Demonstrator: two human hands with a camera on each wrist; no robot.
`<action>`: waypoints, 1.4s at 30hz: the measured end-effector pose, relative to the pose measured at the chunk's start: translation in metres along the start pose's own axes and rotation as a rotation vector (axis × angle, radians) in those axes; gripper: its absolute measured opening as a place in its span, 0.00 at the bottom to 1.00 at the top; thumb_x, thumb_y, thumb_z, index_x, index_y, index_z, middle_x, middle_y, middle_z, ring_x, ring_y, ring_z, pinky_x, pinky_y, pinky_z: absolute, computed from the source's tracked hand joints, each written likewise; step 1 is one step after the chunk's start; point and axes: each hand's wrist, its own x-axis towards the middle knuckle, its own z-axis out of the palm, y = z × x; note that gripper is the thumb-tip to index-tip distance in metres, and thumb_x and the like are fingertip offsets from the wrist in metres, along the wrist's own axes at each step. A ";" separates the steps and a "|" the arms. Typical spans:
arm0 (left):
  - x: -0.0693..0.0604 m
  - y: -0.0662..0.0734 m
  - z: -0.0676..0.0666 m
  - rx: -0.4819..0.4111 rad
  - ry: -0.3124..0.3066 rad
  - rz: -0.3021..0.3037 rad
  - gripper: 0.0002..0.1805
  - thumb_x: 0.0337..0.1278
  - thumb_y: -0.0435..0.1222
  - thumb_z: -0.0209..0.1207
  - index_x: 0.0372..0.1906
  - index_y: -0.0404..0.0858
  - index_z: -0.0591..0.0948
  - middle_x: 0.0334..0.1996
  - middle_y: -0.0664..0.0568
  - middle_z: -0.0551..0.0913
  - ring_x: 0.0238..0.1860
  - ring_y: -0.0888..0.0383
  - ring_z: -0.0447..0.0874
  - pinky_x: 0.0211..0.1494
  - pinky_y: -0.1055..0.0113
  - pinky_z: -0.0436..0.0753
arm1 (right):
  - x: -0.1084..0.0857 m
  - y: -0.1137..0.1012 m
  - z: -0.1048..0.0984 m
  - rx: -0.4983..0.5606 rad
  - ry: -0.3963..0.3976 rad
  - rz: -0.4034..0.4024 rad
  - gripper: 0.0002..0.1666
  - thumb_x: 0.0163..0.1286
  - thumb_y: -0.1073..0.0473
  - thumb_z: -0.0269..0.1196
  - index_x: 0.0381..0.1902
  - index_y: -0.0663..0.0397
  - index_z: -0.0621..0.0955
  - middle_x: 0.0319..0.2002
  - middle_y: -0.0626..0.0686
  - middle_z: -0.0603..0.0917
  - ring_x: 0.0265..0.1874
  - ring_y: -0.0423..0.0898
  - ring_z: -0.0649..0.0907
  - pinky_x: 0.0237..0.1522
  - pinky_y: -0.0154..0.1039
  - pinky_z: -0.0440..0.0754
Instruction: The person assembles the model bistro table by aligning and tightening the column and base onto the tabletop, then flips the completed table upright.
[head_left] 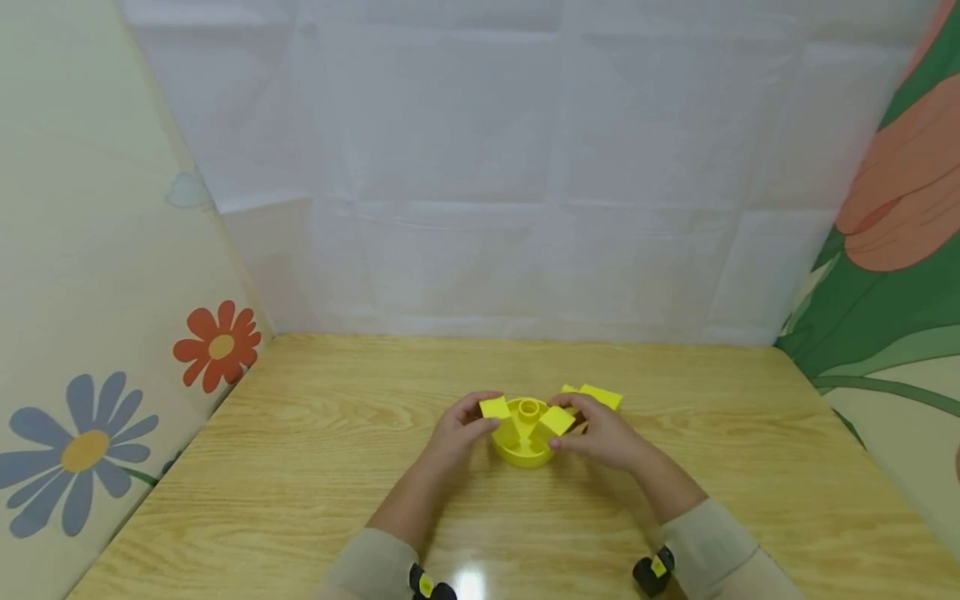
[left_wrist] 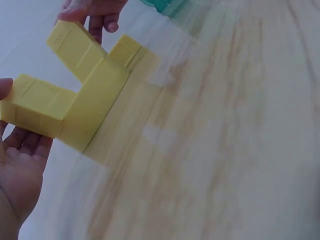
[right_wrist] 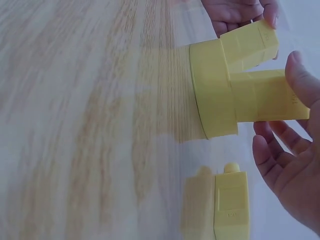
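Note:
A round yellow base (head_left: pixel 522 458) with a short hollow post in its middle stands on the table. In the head view my left hand (head_left: pixel 459 427) pinches a yellow block (head_left: pixel 495 407) at the base's left side. At the right side, my right hand (head_left: pixel 606 433) grips a similar yellow block (head_left: pixel 557 420) between thumb and fingers. Both wrist views show the two blocks (left_wrist: pixel 40 100) tilting outward from the base (right_wrist: pixel 212 90), their lower ends inside or against its rim; which, I cannot tell. A third yellow block (right_wrist: pixel 231 205) with a rounded knob lies beside my right hand (right_wrist: pixel 295 175).
The wood-grain table (head_left: pixel 315 500) carries everything. A white cloth (head_left: pixel 450 167) hangs behind its far edge. Flower-printed walls (head_left: pixel 82 250) flank the table on both sides. Past the right hand, the third block (head_left: pixel 603 396) lies on the tabletop.

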 end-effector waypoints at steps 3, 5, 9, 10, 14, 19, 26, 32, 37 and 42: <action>0.000 0.003 -0.002 0.026 -0.012 0.013 0.22 0.61 0.27 0.57 0.61 0.30 0.75 0.57 0.39 0.78 0.48 0.63 0.76 0.51 0.77 0.77 | 0.001 0.000 -0.001 -0.003 -0.011 -0.005 0.34 0.61 0.51 0.71 0.61 0.57 0.74 0.52 0.55 0.79 0.45 0.47 0.77 0.44 0.39 0.79; 0.000 0.003 -0.002 0.024 -0.016 0.022 0.22 0.62 0.27 0.57 0.62 0.30 0.74 0.58 0.38 0.77 0.48 0.64 0.76 0.51 0.77 0.78 | 0.001 -0.001 -0.002 -0.016 -0.022 -0.017 0.35 0.61 0.51 0.71 0.62 0.57 0.74 0.53 0.55 0.79 0.45 0.47 0.78 0.44 0.40 0.81; -0.001 0.000 -0.003 0.026 -0.018 0.065 0.24 0.62 0.26 0.56 0.63 0.28 0.72 0.59 0.35 0.75 0.48 0.65 0.76 0.51 0.78 0.78 | 0.002 -0.009 -0.003 -0.099 -0.050 -0.034 0.37 0.59 0.53 0.72 0.64 0.56 0.73 0.55 0.56 0.80 0.45 0.47 0.80 0.47 0.43 0.83; -0.001 0.000 -0.003 0.027 -0.017 0.075 0.24 0.62 0.26 0.56 0.64 0.28 0.72 0.59 0.34 0.75 0.47 0.66 0.76 0.51 0.78 0.77 | 0.003 -0.011 -0.003 -0.131 -0.054 -0.034 0.37 0.59 0.53 0.73 0.64 0.55 0.73 0.54 0.55 0.80 0.44 0.46 0.81 0.48 0.44 0.83; -0.002 -0.002 -0.003 0.055 -0.001 0.106 0.25 0.62 0.26 0.57 0.65 0.28 0.71 0.58 0.33 0.75 0.48 0.65 0.76 0.52 0.78 0.77 | 0.004 -0.023 -0.003 -0.234 -0.056 0.004 0.36 0.57 0.54 0.74 0.63 0.53 0.74 0.49 0.53 0.83 0.40 0.42 0.81 0.46 0.42 0.83; -0.004 -0.002 -0.003 0.118 0.036 0.075 0.27 0.62 0.30 0.59 0.66 0.30 0.70 0.57 0.36 0.77 0.54 0.56 0.77 0.60 0.70 0.78 | 0.004 -0.031 -0.002 -0.255 -0.040 0.060 0.34 0.55 0.57 0.75 0.59 0.52 0.76 0.44 0.51 0.84 0.37 0.41 0.82 0.43 0.41 0.83; -0.007 -0.006 -0.005 0.121 0.030 0.057 0.34 0.61 0.28 0.59 0.71 0.29 0.62 0.63 0.31 0.71 0.66 0.37 0.69 0.71 0.47 0.69 | -0.001 -0.026 -0.006 -0.172 -0.006 0.092 0.34 0.56 0.58 0.74 0.59 0.51 0.75 0.47 0.53 0.84 0.39 0.42 0.83 0.44 0.41 0.84; -0.011 -0.006 -0.005 0.069 -0.102 0.005 0.47 0.58 0.33 0.64 0.76 0.32 0.50 0.72 0.32 0.60 0.71 0.34 0.61 0.72 0.46 0.67 | -0.008 -0.025 -0.019 0.093 -0.004 0.003 0.35 0.60 0.57 0.72 0.63 0.56 0.71 0.44 0.58 0.84 0.38 0.46 0.84 0.43 0.42 0.86; -0.014 -0.003 0.003 0.027 -0.178 0.071 0.49 0.52 0.33 0.69 0.73 0.36 0.50 0.67 0.37 0.66 0.66 0.49 0.69 0.69 0.62 0.70 | -0.011 -0.024 -0.021 0.297 -0.064 -0.055 0.37 0.62 0.59 0.70 0.66 0.62 0.67 0.46 0.62 0.85 0.40 0.46 0.85 0.44 0.40 0.86; -0.015 -0.002 0.009 -0.070 -0.134 0.065 0.51 0.50 0.27 0.68 0.72 0.40 0.47 0.64 0.41 0.67 0.60 0.57 0.72 0.62 0.69 0.74 | -0.011 -0.017 -0.016 0.397 -0.081 -0.044 0.39 0.64 0.60 0.69 0.68 0.63 0.64 0.49 0.62 0.83 0.42 0.45 0.85 0.46 0.39 0.86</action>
